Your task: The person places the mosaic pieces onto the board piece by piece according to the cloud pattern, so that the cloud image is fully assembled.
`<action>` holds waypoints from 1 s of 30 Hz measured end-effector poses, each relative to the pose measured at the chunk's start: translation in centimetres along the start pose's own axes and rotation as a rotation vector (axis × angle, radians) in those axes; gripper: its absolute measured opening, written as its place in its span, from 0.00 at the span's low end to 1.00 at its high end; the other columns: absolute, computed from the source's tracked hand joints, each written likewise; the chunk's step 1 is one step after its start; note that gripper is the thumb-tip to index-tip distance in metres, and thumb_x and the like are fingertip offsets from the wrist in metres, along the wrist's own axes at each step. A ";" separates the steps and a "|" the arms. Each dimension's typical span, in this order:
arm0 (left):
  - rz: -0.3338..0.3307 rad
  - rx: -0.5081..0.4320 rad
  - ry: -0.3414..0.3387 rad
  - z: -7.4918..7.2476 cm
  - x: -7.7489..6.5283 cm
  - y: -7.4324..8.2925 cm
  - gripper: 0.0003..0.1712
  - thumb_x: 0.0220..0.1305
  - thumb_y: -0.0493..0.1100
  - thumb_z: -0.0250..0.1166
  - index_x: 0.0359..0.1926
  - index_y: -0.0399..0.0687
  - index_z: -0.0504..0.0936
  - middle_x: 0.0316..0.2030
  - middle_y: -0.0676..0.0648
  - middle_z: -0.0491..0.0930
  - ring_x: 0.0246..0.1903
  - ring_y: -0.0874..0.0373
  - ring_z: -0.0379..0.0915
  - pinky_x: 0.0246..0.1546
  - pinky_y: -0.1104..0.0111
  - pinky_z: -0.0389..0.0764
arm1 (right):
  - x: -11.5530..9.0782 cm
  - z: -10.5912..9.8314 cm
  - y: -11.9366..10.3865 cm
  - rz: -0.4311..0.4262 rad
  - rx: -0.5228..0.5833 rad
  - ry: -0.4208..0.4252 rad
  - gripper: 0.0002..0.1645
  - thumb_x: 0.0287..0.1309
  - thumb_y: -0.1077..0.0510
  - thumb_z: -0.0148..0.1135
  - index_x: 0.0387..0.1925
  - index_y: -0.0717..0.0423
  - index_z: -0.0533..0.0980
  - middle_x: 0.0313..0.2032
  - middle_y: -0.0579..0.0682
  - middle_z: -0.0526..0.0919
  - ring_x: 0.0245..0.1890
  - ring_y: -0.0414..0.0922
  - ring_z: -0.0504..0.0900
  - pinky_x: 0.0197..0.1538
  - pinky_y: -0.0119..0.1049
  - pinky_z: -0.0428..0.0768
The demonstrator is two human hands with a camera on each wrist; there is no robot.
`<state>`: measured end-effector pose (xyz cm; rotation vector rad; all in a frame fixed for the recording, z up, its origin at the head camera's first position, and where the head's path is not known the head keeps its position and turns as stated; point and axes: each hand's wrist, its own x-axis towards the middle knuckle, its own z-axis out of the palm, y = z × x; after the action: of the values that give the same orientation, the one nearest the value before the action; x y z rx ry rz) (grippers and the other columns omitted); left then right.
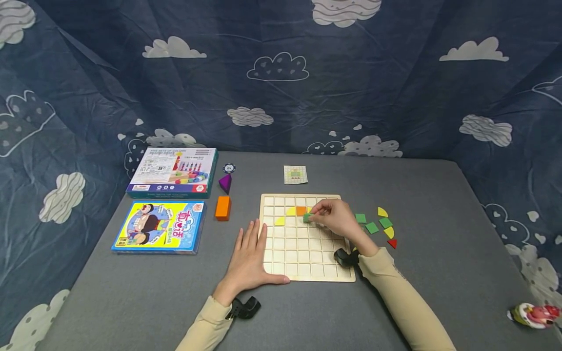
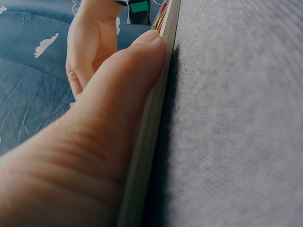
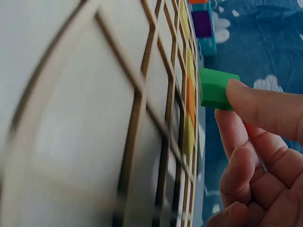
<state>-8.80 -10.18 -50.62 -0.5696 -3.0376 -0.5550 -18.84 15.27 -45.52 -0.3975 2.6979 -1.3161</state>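
Observation:
My right hand (image 1: 335,217) pinches a green square tile (image 3: 218,89) between thumb and fingertips, over the upper middle of a pale wooden grid board (image 1: 303,269). In the right wrist view the tile hangs just off the board's face. An orange square (image 1: 301,210) and yellow quarter-round pieces (image 1: 279,221) sit in the board's cells near it; another yellow piece is partly covered by the right hand. My left hand (image 1: 250,261) lies flat with fingers spread on the board's left edge, its thumb (image 2: 137,61) along the near edge.
Loose green tiles (image 1: 371,227), yellow quarter-rounds (image 1: 389,232) and a red triangle (image 1: 392,243) lie right of the board. A small pattern card (image 1: 295,175) is behind it. To the left are two boxes (image 1: 158,226), an orange block (image 1: 223,208), a purple piece (image 1: 225,183) and a chip (image 1: 229,168). A figurine (image 1: 533,315) stands far right.

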 end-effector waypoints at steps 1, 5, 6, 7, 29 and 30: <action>0.000 0.001 -0.002 0.0 0.0 0.0 0.79 0.32 0.85 0.59 0.74 0.38 0.42 0.73 0.36 0.37 0.71 0.47 0.26 0.67 0.53 0.31 | 0.1 0.3 -0.2 0.006 0.004 -0.009 0.05 0.49 0.61 0.72 0.28 0.56 0.82 0.23 0.45 0.81 0.18 0.42 0.70 0.23 0.33 0.66; 0.003 0.000 -0.005 0.1 0.0 0.0 0.79 0.33 0.85 0.59 0.74 0.38 0.41 0.73 0.36 0.37 0.71 0.47 0.26 0.67 0.53 0.31 | 0.5 1.5 -0.8 0.017 0.018 -0.043 0.03 0.50 0.61 0.71 0.29 0.56 0.83 0.23 0.45 0.81 0.20 0.41 0.73 0.25 0.33 0.69; 0.003 0.000 -0.006 0.1 0.0 0.1 0.79 0.33 0.85 0.59 0.73 0.38 0.41 0.73 0.36 0.36 0.71 0.47 0.26 0.67 0.53 0.30 | 0.6 1.7 -1.0 0.016 0.021 -0.049 0.03 0.50 0.61 0.71 0.29 0.56 0.83 0.23 0.45 0.81 0.20 0.41 0.73 0.25 0.33 0.69; 0.005 -0.002 -0.003 0.1 0.0 0.1 0.79 0.33 0.85 0.59 0.73 0.38 0.41 0.73 0.36 0.37 0.71 0.47 0.26 0.67 0.52 0.31 | 0.7 1.9 -1.1 0.012 0.024 -0.054 0.03 0.50 0.62 0.71 0.28 0.56 0.83 0.23 0.45 0.82 0.20 0.42 0.74 0.25 0.33 0.70; 0.000 0.002 0.005 0.0 0.0 0.0 0.79 0.33 0.85 0.60 0.73 0.37 0.43 0.73 0.36 0.37 0.71 0.47 0.26 0.67 0.53 0.31 | 1.6 3.5 -2.6 -0.013 -0.228 -0.062 0.02 0.53 0.58 0.69 0.29 0.51 0.85 0.24 0.40 0.82 0.25 0.38 0.77 0.35 0.38 0.73; 0.001 0.003 0.006 0.0 0.0 0.0 0.79 0.33 0.85 0.60 0.73 0.37 0.43 0.73 0.36 0.37 0.71 0.47 0.26 0.67 0.53 0.31 | 1.7 3.5 -2.6 -0.013 -0.235 -0.060 0.02 0.53 0.57 0.69 0.29 0.51 0.85 0.24 0.40 0.82 0.25 0.38 0.77 0.35 0.39 0.73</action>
<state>-8.76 -10.17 -50.60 -0.5676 -3.0320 -0.5514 -19.20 10.60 -45.61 -0.4691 2.8105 -0.9744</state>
